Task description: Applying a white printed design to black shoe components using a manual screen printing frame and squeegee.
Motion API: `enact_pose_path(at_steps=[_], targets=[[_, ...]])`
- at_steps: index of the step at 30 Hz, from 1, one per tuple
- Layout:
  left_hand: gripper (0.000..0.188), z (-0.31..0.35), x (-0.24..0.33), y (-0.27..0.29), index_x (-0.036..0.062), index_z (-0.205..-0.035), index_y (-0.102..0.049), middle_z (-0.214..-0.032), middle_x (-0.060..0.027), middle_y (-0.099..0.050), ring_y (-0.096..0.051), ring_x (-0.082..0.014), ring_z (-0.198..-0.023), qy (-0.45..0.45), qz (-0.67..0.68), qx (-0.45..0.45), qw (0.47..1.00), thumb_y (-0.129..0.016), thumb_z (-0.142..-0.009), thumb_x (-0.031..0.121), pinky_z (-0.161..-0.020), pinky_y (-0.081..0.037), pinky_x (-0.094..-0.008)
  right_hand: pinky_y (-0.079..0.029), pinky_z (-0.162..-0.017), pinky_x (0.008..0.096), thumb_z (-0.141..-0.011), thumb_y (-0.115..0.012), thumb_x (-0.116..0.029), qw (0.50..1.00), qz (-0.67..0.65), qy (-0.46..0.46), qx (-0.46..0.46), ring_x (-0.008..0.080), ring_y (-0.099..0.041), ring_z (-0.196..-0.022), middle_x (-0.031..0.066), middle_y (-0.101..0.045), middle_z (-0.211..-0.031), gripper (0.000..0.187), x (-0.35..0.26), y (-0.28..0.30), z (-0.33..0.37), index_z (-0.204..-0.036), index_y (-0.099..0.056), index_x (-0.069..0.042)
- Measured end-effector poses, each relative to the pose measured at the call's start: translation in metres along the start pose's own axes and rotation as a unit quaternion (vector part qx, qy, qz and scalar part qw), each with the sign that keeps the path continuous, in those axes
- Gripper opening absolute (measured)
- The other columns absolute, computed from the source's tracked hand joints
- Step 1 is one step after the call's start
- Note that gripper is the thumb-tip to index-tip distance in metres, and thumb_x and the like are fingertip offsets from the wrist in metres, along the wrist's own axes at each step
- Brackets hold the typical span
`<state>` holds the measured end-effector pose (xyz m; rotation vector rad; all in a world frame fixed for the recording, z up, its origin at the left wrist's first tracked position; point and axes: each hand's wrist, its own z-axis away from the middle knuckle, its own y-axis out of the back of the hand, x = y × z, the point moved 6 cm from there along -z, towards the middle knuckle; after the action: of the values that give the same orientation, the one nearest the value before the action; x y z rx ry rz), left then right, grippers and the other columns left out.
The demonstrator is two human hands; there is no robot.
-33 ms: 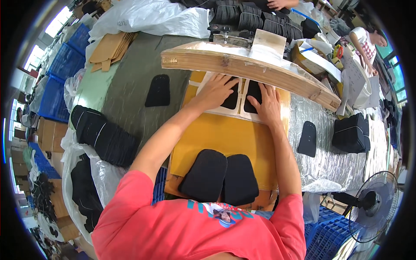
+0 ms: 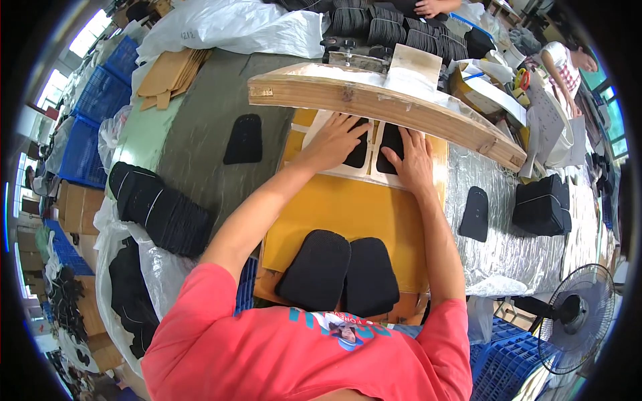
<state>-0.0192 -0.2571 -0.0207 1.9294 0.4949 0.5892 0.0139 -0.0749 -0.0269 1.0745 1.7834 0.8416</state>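
While left hand [image 2: 334, 140] and right hand [image 2: 413, 159] lie spread over the yellow board [image 2: 361, 210], blue crates [image 2: 100, 97] stand leftward.

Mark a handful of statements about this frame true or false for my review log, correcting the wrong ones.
1. The left hand and right hand lie over a white frame. True.
2. The left hand grips scissors. False: its fingers lie over the white frame and a black insert.
3. A tied bundle of black pads sits on a silvery sheet. True.
4. The silvery sheet lies left of the left hand. False: it lies right of the right hand.
5. Two larger black pads lie side by side near the red shirt. True.
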Motion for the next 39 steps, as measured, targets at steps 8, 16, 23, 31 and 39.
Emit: enact_pose_path(at_steps=[8,16,23,31,39], targets=[[0.045,0.007,0.006,0.003,0.0098,-0.135,-0.053,-0.141,-0.0156,-0.044,-0.034,-0.0377,-0.133,0.072,-0.024,0.057,0.995,-0.056,-0.093,0.026,-0.111,-0.026,-0.0475,-0.023,-0.114,0.0489,-0.081,-0.068,-0.056,0.999,0.029,0.03,-0.017,0.0326,-0.035,-0.139,0.0164,-0.043,-0.145,0.081,-0.004,0.001,0.003,-0.14,-0.045,-0.005],[0.042,0.006,0.002,0.007,0.0131,-0.132,-0.056,-0.134,-0.012,-0.05,-0.038,-0.0347,-0.128,0.1,-0.036,0.086,0.991,-0.058,-0.091,0.024,-0.108,-0.029,-0.0475,-0.024,-0.113,0.0481,-0.082,-0.068,-0.053,1.0,0.009,0.01,0.005,0.0319,-0.04,-0.135,0.0152,-0.047,-0.142,0.075,-0.005,0.008,0.007,-0.137,-0.05,-0.004],[0.043,0.029,-0.009,0.028,0.0115,-0.133,-0.054,-0.132,-0.0143,-0.051,-0.042,-0.033,-0.125,0.193,-0.045,0.12,0.973,-0.057,-0.091,0.023,-0.106,-0.03,-0.0518,-0.032,-0.108,0.0445,-0.085,-0.07,-0.031,0.998,-0.042,-0.01,0.034,0.0307,-0.05,-0.123,0.0116,-0.056,-0.131,0.047,0.001,0.011,0.008,-0.123,-0.062,-0.005],[0.048,0.072,-0.016,0.185,0.008,-0.139,-0.048,-0.142,-0.011,-0.048,-0.042,-0.0229,-0.133,0.236,0.37,0.428,0.79,-0.029,-0.107,0.038,-0.112,-0.029,-0.0372,-0.038,-0.103,0.0427,-0.085,-0.07,-0.021,0.995,-0.063,0.014,0.072,0.032,-0.054,-0.117,0.0128,-0.06,-0.125,0.037,0.012,0.019,0.008,-0.117,-0.065,-0.004],[0.03,0.096,0.021,0.159,0.0069,-0.121,-0.058,-0.15,-0.0172,-0.041,-0.042,-0.0247,-0.135,0.198,0.337,0.263,0.882,-0.04,-0.103,0.022,-0.109,-0.031,-0.0353,-0.046,-0.094,0.032,-0.095,-0.057,-0.012,0.934,-0.26,-0.2,0.14,0.0215,-0.062,-0.108,0.0159,-0.066,-0.115,0.031,0.167,0.098,0.044,-0.123,-0.063,-0.001]])
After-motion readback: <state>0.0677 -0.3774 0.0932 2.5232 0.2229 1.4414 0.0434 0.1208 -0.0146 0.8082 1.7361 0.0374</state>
